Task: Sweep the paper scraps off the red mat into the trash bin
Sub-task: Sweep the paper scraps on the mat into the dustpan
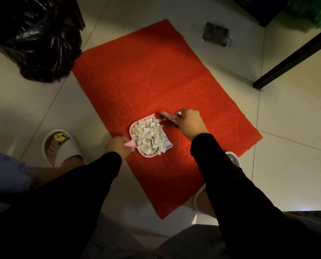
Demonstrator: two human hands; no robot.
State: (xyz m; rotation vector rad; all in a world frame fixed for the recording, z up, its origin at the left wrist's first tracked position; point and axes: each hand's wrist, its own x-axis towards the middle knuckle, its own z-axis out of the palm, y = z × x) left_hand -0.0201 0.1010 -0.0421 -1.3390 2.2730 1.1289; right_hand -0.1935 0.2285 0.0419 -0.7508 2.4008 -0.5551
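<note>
A red mat (156, 75) with embossed patterns lies on the tiled floor. On its near part sits a pink dustpan (132, 128) heaped with white paper scraps (150, 136). My left hand (117, 146) grips the dustpan's handle. My right hand (190, 122) holds a small pink brush (168, 116) just right of the pan's open edge, with a scrap or two under its bristles. The trash bin (36, 38), lined with a black plastic bag, stands at the upper left beside the mat's far corner.
My feet in white slippers (60, 146) stand either side of the mat's near end. A dark floor patch (216, 34) lies beyond the mat. A black furniture edge (294, 58) crosses the upper right, with something green (316, 14) behind it.
</note>
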